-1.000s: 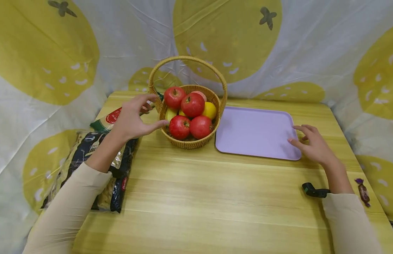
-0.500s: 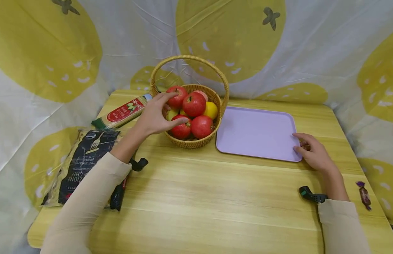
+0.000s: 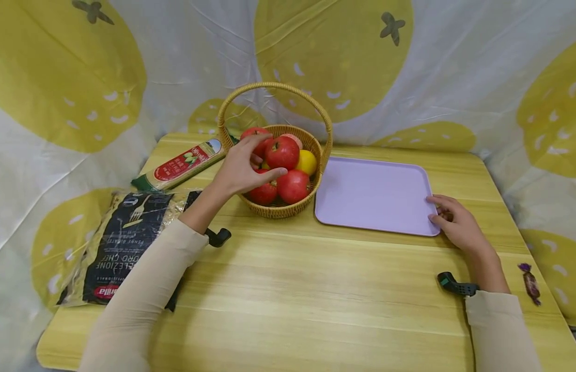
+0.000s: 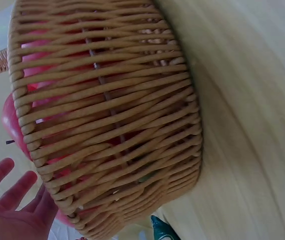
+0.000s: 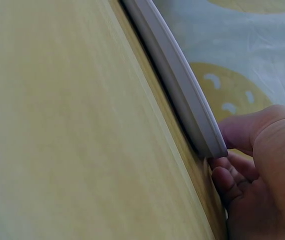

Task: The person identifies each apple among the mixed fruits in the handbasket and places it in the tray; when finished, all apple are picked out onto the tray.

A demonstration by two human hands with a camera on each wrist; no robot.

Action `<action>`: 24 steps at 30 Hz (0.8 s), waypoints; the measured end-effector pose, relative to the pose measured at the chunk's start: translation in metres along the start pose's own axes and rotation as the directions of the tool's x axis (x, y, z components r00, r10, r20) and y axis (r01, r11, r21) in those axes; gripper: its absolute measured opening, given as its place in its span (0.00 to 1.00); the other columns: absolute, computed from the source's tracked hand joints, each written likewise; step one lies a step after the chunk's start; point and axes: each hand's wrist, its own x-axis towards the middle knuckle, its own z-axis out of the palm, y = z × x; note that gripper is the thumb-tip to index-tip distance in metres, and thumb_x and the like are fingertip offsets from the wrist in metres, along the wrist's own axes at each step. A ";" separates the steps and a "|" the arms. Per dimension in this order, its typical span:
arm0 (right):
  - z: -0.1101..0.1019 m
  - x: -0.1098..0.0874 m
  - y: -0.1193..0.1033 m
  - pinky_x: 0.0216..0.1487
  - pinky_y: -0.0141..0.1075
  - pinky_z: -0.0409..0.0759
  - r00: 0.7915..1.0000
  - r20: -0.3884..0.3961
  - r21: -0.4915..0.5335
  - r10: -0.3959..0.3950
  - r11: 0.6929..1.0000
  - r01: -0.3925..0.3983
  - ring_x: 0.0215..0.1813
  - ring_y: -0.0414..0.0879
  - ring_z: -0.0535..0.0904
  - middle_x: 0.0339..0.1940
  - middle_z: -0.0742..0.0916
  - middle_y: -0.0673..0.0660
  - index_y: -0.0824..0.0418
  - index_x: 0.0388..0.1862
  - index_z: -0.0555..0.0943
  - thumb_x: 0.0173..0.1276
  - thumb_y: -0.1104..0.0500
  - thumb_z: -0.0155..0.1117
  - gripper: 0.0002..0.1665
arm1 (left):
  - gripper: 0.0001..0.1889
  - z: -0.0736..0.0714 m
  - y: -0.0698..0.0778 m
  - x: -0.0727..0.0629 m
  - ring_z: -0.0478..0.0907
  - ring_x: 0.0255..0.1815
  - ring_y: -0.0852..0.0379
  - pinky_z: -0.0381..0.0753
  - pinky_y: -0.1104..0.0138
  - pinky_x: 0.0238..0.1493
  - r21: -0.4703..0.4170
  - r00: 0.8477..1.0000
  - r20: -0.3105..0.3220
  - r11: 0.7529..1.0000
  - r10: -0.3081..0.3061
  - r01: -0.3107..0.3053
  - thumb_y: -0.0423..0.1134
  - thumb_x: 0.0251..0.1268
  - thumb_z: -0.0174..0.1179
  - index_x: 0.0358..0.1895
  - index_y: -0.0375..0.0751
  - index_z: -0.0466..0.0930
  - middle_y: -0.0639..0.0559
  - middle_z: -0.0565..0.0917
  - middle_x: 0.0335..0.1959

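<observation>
The wicker basket [image 3: 279, 211] with a tall handle holds several red apples [image 3: 293, 186] and a yellow fruit [image 3: 307, 163]. My left hand [image 3: 239, 168] hovers over its left side, thumb and fingers spread above the apples. In the left wrist view, the fingers of that hand [image 4: 20, 215] reach past the basket rim beside an apple [image 4: 13, 119], with nothing gripped. A lilac tray [image 3: 373, 195] lies flat right of the basket. My right hand [image 3: 462, 226] pinches its right edge; in the right wrist view, the thumb is on the tray rim [image 5: 182, 82] and the fingers curl below.
Left of the basket lie a red-and-green labelled packet [image 3: 181, 164] and a black-and-clear bag of penne [image 3: 122, 243]. A wrapped candy [image 3: 530, 284] sits near the table's right edge. A patterned cloth [image 3: 334, 62] hangs behind the table.
My left hand has moved right, from beside the basket to above the apples. My right hand has come down onto the tray's right edge and taken hold of it.
</observation>
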 end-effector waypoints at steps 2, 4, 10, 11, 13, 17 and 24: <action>0.000 -0.001 0.001 0.35 0.23 0.66 1.000 -0.005 0.000 0.001 1.000 -0.001 0.40 0.36 0.67 0.62 0.75 0.65 0.67 0.73 0.73 0.78 0.61 0.59 0.27 | 0.47 0.002 0.000 0.003 0.86 0.45 0.45 0.88 0.54 0.51 -0.009 1.000 0.008 1.000 -0.008 0.008 0.68 0.53 0.72 0.75 0.55 0.68 0.48 0.74 0.72; 0.000 -0.002 0.000 0.35 0.23 0.66 1.000 -0.007 -0.001 0.004 1.000 -0.004 0.41 0.36 0.66 0.61 0.75 0.65 0.66 0.73 0.73 0.78 0.61 0.59 0.27 | 0.46 0.004 0.000 0.006 0.86 0.46 0.46 0.88 0.53 0.51 -0.017 1.000 0.018 1.000 -0.014 0.014 0.68 0.55 0.71 0.76 0.53 0.68 0.48 0.74 0.71; 0.000 -0.002 -0.001 0.38 0.24 0.64 1.000 -0.007 -0.013 0.023 1.000 -0.023 0.43 0.39 0.65 0.66 0.75 0.65 0.64 0.73 0.74 0.79 0.60 0.58 0.26 | 0.46 0.008 0.002 0.013 0.81 0.55 0.48 0.85 0.51 0.57 0.058 0.999 0.033 0.998 -0.033 0.031 0.71 0.55 0.68 0.75 0.53 0.68 0.48 0.74 0.72; 0.000 -0.001 -0.002 0.38 0.24 0.64 1.000 -0.009 -0.016 0.023 1.000 -0.023 0.43 0.38 0.65 0.66 0.75 0.65 0.64 0.73 0.74 0.79 0.60 0.58 0.26 | 0.46 0.008 0.003 0.014 0.80 0.59 0.47 0.83 0.50 0.59 0.080 0.999 0.035 0.996 -0.036 0.033 0.71 0.55 0.68 0.75 0.55 0.68 0.48 0.73 0.72; -0.001 -0.001 -0.003 0.38 0.23 0.63 1.000 -0.016 -0.019 0.014 1.000 -0.015 0.43 0.38 0.65 0.67 0.75 0.66 0.65 0.72 0.74 0.79 0.61 0.58 0.25 | 0.46 0.009 0.003 0.016 0.75 0.65 0.46 0.80 0.47 0.63 0.118 0.998 0.042 0.992 -0.038 0.033 0.73 0.55 0.66 0.76 0.56 0.68 0.48 0.73 0.73; 0.000 -0.002 -0.004 0.39 0.22 0.64 1.000 -0.019 -0.022 -0.007 1.000 0.006 0.41 0.35 0.66 0.71 0.73 0.69 0.68 0.70 0.76 0.78 0.62 0.59 0.24 | 0.47 0.012 0.004 0.020 0.73 0.69 0.43 0.76 0.42 0.66 0.155 0.997 0.058 0.987 -0.055 0.046 0.74 0.57 0.63 0.77 0.57 0.65 0.47 0.72 0.74; 0.001 0.000 -0.005 0.36 0.24 0.66 0.998 -0.027 -0.027 0.059 0.998 -0.059 0.40 0.38 0.68 0.67 0.76 0.68 0.65 0.69 0.77 0.77 0.60 0.59 0.24 | 0.48 0.015 0.005 0.023 0.76 0.67 0.40 0.78 0.42 0.64 0.179 0.991 0.085 0.980 -0.106 0.089 0.76 0.57 0.61 0.78 0.57 0.61 0.45 0.71 0.75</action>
